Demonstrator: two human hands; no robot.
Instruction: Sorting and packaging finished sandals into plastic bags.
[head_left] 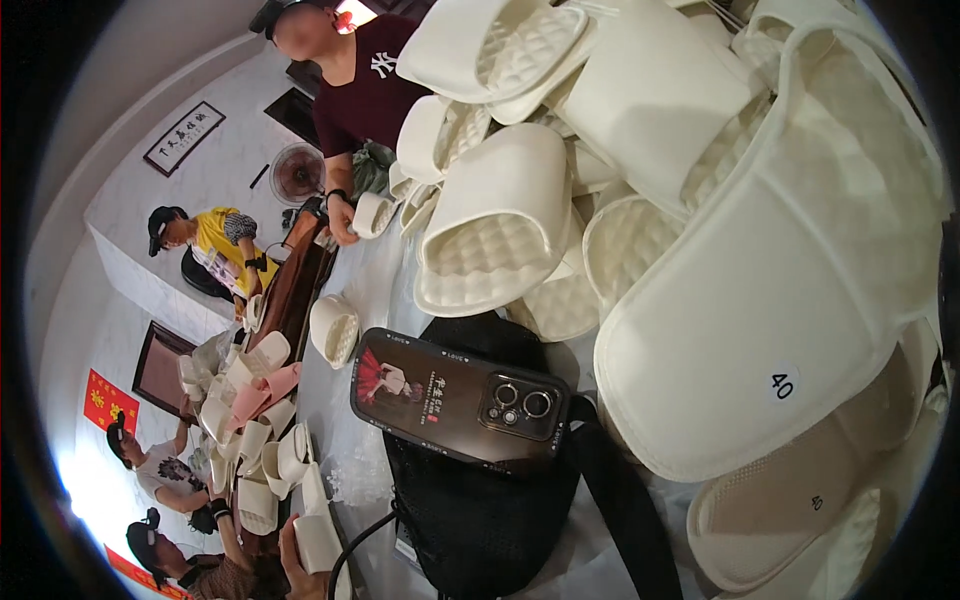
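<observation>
Own fingers not shown; grip cannot be told. Cream slippers (720,270) are heaped beside a phone (440,405) laid on a black bag (480,520); phone could be dislodged if the heap slides.

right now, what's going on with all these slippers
Neither of the wearer's hands shows. A co-worker in maroon has a hand at a small cream slide. A heap of cream slide sandals fills the right, beside a black bag with a phone lying on it. At left, more people surround another pile, including a pink slide.
</observation>
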